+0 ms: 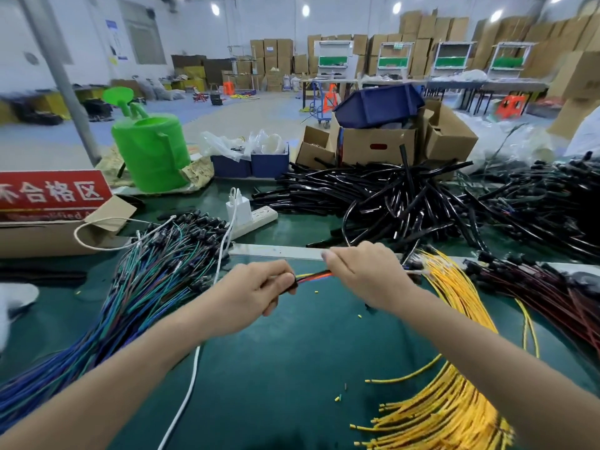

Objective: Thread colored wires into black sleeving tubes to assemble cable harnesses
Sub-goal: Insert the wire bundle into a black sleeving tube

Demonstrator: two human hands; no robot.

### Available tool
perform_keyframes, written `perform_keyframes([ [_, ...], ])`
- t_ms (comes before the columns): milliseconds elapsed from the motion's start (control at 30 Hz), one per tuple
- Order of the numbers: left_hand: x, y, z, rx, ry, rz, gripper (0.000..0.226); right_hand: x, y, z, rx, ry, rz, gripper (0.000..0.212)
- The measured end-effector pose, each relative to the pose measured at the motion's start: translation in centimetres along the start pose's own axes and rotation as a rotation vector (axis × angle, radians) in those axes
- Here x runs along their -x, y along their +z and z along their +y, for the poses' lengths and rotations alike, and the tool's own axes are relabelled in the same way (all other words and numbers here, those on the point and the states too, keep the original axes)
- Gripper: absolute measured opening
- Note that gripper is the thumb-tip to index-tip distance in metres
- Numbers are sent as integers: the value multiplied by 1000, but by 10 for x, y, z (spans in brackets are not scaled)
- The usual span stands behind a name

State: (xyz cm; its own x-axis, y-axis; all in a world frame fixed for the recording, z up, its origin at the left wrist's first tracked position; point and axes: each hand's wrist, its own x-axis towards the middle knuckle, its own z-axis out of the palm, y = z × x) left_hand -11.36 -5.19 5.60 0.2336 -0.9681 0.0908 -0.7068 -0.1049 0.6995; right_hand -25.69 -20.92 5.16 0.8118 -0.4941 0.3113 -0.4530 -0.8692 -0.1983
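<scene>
My left hand (256, 292) grips the end of a black sleeving tube (290, 285) above the green mat. A short run of colored wires (316, 275), red, yellow and blue, spans from the tube's mouth to my right hand (363, 274), which pinches them. The wires' far ends are hidden behind my right hand. A big pile of black sleeving tubes (383, 196) lies behind the hands. Blue and green wires (146, 280) fan out on the left, yellow wires (454, 384) on the right, dark red wires (552, 287) at far right.
A white power strip (256, 217) with a charger sits behind the hands, its white cable (191, 378) running toward me. A green watering can (152, 151), a cardboard box with a red sign (52, 193) and cardboard boxes (373, 141) stand at the table's back.
</scene>
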Motion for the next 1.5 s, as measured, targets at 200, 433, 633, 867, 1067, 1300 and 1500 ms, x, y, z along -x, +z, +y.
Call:
perform_keyframes([
  [200,-5,16,18,-142,23,-8,36,8,2,-38,-326,-224,-1,44],
  [433,-8,5,8,-75,-13,-49,33,9,13,10,-114,-70,-164,66],
  [633,-23,14,17,-124,-29,-242,30,20,5,16,308,-196,-233,43],
  [867,-31,37,26,-104,13,-344,30,36,8,-3,138,-158,-232,52],
  [1067,-28,23,13,11,0,-251,21,24,-4,30,106,-64,-289,18],
  [1300,-16,28,-7,-9,-42,-284,25,27,-1,44,110,-84,-357,13],
  [1500,-11,31,-10,-135,1,-291,26,31,10,17,159,-104,-385,37],
])
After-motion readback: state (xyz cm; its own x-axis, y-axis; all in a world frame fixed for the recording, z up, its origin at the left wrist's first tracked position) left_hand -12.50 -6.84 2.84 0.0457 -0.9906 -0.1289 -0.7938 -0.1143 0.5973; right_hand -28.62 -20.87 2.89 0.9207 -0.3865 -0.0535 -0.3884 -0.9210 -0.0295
